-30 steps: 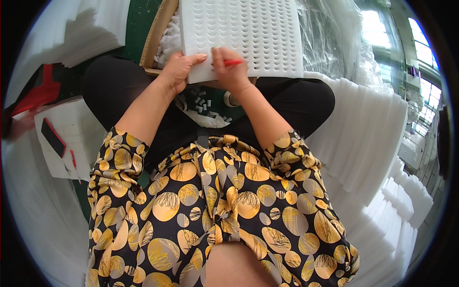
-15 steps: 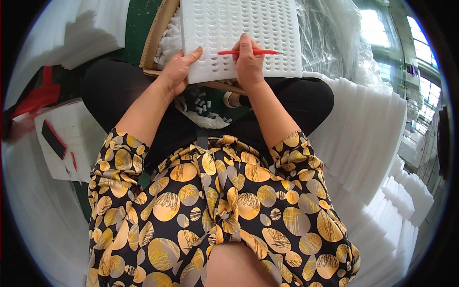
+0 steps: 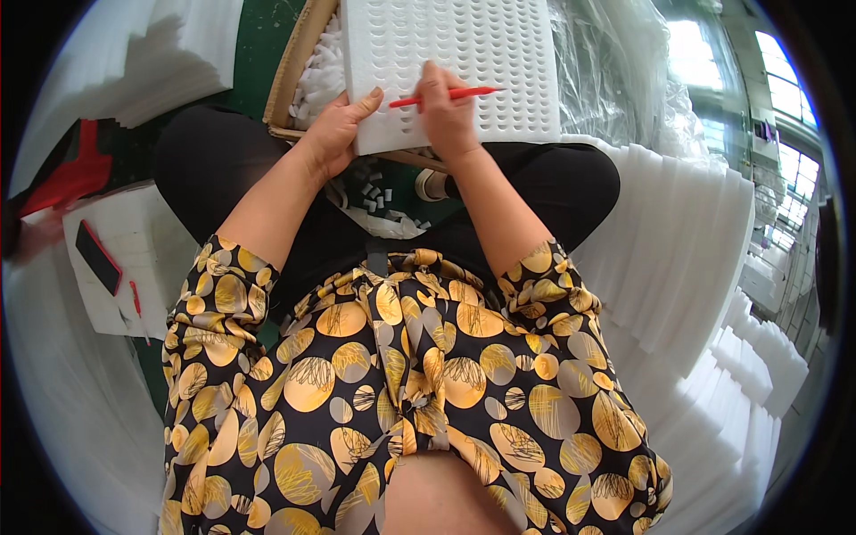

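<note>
A thick white foam sheet [image 3: 513, 58] with rows of curved cuts or round holes lies in front of me over a cardboard box [image 3: 283, 76]. My left hand [image 3: 334, 132] grips its near left edge, thumb on top and fingers out of sight underneath. Across the sheet's lower middle, my right hand [image 3: 448, 114] is closed round a slim red pen [image 3: 477, 91], slightly smeared by motion. The pen lies nearly level, its tapered end to the right; whether it touches the foam I cannot tell.
Small white foam pieces [image 3: 321, 80] fill the box's left side. Between my legs is a bag with small grey cylinders [image 3: 373, 192]. At left, a white block [image 3: 147, 241] bears a phone [image 3: 98, 258] and another red pen [image 3: 136, 300]. Foam sheets [image 3: 664, 241] and clear plastic [image 3: 615, 71] stand right.
My right hand has moved a little left with the red pen, which now tilts up to the right. The foam sheet and my left hand have shifted slightly.
</note>
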Motion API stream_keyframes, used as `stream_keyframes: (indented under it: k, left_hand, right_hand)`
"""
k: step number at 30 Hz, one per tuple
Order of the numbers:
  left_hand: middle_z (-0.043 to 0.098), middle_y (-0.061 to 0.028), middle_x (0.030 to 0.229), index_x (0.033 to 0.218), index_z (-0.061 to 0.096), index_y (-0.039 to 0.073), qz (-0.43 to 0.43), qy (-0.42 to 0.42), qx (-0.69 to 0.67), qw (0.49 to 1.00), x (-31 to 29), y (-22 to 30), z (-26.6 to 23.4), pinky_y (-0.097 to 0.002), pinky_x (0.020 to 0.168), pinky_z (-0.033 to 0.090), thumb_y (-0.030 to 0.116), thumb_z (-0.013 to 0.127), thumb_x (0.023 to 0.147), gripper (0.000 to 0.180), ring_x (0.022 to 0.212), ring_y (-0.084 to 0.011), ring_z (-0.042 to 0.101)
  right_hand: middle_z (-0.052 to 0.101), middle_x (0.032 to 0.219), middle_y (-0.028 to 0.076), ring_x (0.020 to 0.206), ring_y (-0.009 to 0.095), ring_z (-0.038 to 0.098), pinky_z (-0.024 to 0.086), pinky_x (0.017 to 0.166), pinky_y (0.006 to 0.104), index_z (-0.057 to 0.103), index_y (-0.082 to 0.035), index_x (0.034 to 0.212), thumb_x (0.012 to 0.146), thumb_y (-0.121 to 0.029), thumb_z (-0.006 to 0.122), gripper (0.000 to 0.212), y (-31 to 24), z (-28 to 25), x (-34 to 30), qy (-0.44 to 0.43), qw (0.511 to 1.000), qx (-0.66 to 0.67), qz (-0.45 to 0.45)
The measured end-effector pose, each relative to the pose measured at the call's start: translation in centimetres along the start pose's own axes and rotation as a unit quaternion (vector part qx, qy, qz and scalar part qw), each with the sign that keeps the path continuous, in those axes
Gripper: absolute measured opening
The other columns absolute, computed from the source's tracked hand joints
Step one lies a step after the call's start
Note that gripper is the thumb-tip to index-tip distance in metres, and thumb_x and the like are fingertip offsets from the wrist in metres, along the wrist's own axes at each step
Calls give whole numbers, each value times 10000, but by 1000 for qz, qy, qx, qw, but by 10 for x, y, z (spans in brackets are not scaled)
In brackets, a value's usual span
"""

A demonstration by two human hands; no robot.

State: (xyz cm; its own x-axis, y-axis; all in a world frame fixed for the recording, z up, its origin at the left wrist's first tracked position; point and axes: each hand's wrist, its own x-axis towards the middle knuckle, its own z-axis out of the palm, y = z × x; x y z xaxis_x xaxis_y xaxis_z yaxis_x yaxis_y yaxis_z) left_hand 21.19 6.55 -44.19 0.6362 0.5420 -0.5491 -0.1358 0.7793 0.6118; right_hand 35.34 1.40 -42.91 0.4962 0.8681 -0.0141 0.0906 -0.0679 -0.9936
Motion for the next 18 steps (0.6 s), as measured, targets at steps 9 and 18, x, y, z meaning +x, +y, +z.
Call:
stream_keyframes:
  k: [9, 18]
  left_hand:
    - [616, -114, 1059, 1225, 474, 25, 1, -23, 8, 1000, 4, -3, 2, -275, 736, 526, 414, 489, 952, 476, 875, -176, 625]
    - [615, -110, 1042, 1232, 456, 28, 15, -29, 32, 999, 5, -4, 9, -283, 733, 526, 431, 462, 960, 486, 854, -169, 621]
  right_hand:
    - [491, 569, 11, 534, 114, 412, 369, 508, 244, 515, -60, 626, 933, -246, 510, 359, -5, -2, 1, -19, 991, -121, -46]
    - [484, 550, 20, 500, 123, 415, 359, 477, 261, 504, -41, 618, 919, -213, 507, 346, -6, 4, 3, 6, 947, -269, -177]
